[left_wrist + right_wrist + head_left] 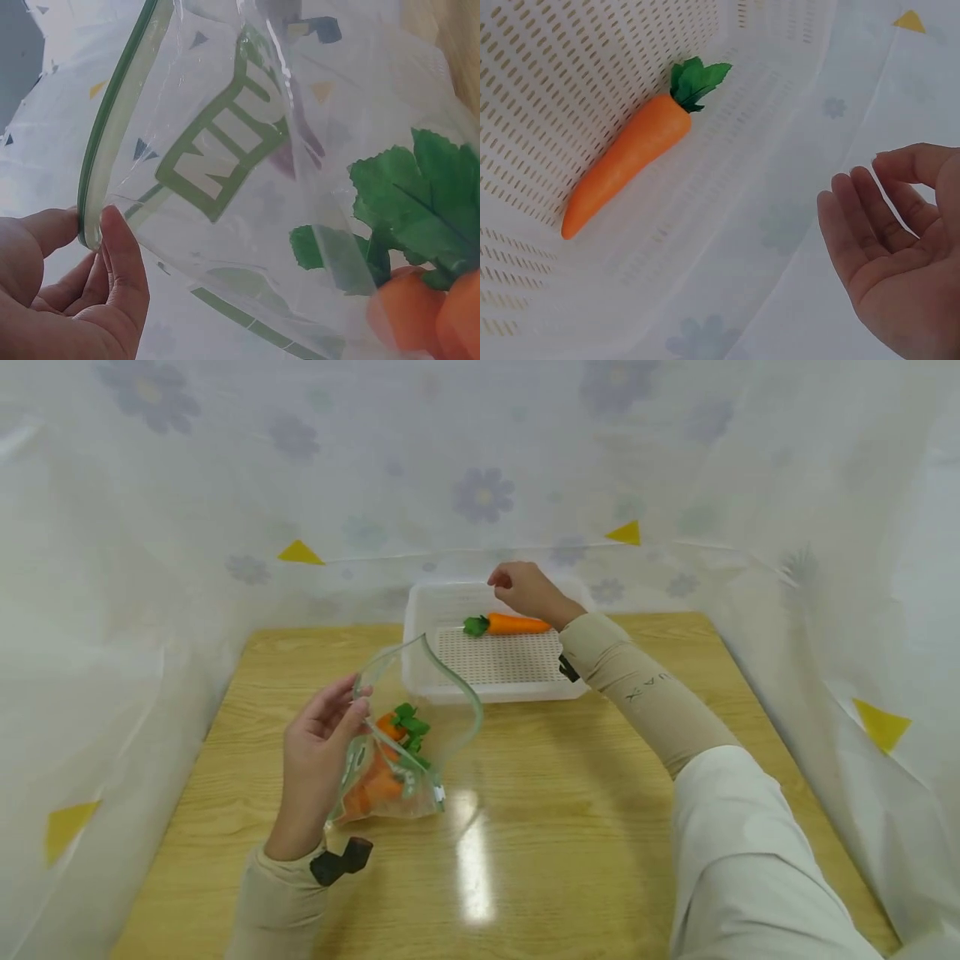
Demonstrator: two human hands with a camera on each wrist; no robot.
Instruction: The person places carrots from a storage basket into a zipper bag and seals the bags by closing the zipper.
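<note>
One orange plastic carrot point(517, 624) is already laid in the white perforated basket point(427, 681) at the desk's far edge beside the empty, loosely open right hand point(525, 589) — more remain in the clear zip bag point(442, 727) pinched by the left hand point(318, 752).

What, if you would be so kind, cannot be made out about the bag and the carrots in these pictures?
- Number of carrots in the bag: head view, they overlap behind wrinkled plastic; left wrist view, cut off by the edge.
- The bag's full print: left wrist view, folded and cropped.
- Whether the right hand touches the basket: the hand hides the rim.
</note>
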